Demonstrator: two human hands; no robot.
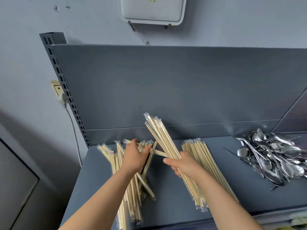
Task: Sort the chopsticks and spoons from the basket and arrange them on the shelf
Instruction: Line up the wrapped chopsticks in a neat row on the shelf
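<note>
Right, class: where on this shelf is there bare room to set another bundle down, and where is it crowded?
Bare shelf lies between the neat chopstick stack and the spoon heap, and at the front between that stack and the loose pile. Crowded: over that pile, where the left hand meets the bundle in the right hand.

High on the pale grey wall [23, 52] we see a white box [152, 11] with rounded corners, a small green light [152, 1] glowing near its top edge. A thin wire [141, 36] dangles from its underside. To the left we spot two dark marks [56, 8] on the paint. Lower down sits a cream socket [55, 86] with a grey plug [62, 98] in it, its cord [74, 130] trailing downward. At lower left we make out a grey panel [15, 180] with a dark edge.
</note>
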